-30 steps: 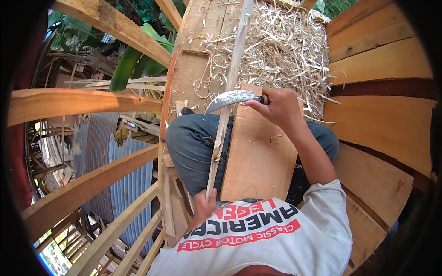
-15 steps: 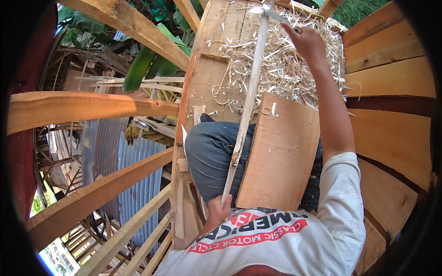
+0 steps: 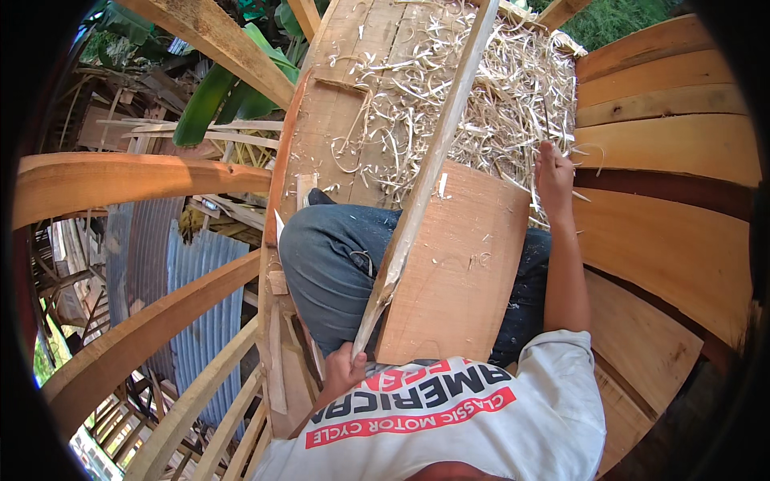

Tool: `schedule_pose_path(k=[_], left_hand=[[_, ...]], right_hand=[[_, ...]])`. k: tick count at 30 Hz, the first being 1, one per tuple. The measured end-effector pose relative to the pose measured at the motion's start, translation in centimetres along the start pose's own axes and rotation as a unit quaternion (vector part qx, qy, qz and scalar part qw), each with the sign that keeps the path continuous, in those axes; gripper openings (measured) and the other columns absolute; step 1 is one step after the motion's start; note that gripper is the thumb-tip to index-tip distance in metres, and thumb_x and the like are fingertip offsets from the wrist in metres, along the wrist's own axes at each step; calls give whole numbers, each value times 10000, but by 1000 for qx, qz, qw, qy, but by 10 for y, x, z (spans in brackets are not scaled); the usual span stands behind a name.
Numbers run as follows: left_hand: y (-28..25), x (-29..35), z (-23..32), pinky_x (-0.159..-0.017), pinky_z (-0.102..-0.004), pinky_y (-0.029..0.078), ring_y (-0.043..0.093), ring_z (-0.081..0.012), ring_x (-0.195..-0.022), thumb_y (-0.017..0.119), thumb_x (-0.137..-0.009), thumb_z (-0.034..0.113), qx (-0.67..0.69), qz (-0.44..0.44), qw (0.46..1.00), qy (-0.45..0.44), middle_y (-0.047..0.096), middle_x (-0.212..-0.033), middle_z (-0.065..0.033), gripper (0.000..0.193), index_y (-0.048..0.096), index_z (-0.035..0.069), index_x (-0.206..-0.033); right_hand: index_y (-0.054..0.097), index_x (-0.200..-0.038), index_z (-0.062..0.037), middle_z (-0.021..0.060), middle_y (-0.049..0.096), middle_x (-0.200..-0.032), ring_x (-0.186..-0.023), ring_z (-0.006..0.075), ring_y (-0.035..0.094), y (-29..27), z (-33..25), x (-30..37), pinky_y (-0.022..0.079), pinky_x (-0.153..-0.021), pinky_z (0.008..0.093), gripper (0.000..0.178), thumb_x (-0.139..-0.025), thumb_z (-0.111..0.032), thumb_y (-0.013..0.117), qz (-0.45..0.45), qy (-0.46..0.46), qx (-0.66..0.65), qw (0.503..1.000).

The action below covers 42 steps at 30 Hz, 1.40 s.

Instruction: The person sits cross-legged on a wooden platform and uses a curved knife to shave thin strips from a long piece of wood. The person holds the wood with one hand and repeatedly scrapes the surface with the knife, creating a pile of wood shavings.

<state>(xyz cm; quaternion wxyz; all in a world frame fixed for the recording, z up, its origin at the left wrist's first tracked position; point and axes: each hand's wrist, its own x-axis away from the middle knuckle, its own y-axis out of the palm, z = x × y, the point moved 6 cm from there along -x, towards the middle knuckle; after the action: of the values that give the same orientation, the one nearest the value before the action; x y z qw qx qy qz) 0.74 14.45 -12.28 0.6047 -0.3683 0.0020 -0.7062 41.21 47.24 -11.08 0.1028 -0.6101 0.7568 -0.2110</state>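
Observation:
A long, rough pale wooden pole (image 3: 437, 156) slants from my lap toward the far end of the planked surface. My left hand (image 3: 345, 370) is closed around its near end, close to my shirt. My right hand (image 3: 553, 183) is closed in a fist at the right, apart from the pole and above the edge of the shavings. A thin dark blade (image 3: 546, 108) seems to stick out beyond that fist, seen edge-on; its handle is hidden in the fingers. Across my lap rests a wide, smooth board (image 3: 461, 264), and the pole passes along its left edge.
Curled wood shavings (image 3: 505, 104) cover much of the planks (image 3: 333, 120) ahead. Stacked planks (image 3: 666, 152) form a wall close on my right. At left, curved timber ribs (image 3: 144, 184) stick outward above corrugated metal sheets (image 3: 204, 313) and scrap wood. My bent knee (image 3: 321, 248) is beside the pole.
My right hand has come back from the pole's far end toward me and to the right. The pole's far end has shifted slightly right, with my left hand still on it.

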Motion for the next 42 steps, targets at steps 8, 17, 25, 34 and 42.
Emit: schedule_pose_path(k=[8, 17, 25, 34, 42], left_hand=[[-18, 16, 27, -549, -491, 446, 589, -459, -660, 575, -858, 447, -88, 84, 993, 7, 585, -678, -236, 419, 500, 38, -906], [-13, 15, 14, -551, -491, 451, 592, -460, -682, 648, -815, 449, -120, 125, 985, 21, 589, -696, -245, 454, 490, 30, -891], [-9, 10, 8, -517, -486, 444, 585, -459, -641, 666, -799, 465, -100, 121, 987, 24, 570, -641, -245, 491, 467, 16, -827], [-7, 7, 3, -488, -469, 447, 597, -439, -611, 693, -783, 455, -85, 129, 988, 28, 574, -632, -230, 482, 464, 32, -805], [-5, 6, 3, -481, -459, 452, 601, -428, -597, 703, -773, 459, -90, 132, 987, 29, 576, -617, -220, 491, 456, 36, -793]], right_hand=[[504, -573, 7, 54, 373, -439, -410, 136, 353, 24, -60, 95, 288, -415, 312, 593, -829, -511, 636, -89, -96, 131, 983], [578, -572, -39, 104, 515, -469, -440, 272, 550, 56, -93, 131, 431, -443, 346, 587, -728, -597, 677, -124, -190, 316, 921], [584, -566, -43, 88, 514, -457, -426, 246, 550, 51, -87, 86, 448, -446, 344, 650, -719, -673, 628, -56, -211, 395, 892], [504, -516, -59, 69, 471, -431, -404, 243, 526, 53, -91, 42, 427, -422, 354, 701, -714, -726, 588, -19, -247, 424, 871], [498, -514, -62, 56, 452, -418, -407, 224, 510, 52, -91, 7, 406, -415, 346, 734, -711, -767, 551, 3, -233, 444, 865]])
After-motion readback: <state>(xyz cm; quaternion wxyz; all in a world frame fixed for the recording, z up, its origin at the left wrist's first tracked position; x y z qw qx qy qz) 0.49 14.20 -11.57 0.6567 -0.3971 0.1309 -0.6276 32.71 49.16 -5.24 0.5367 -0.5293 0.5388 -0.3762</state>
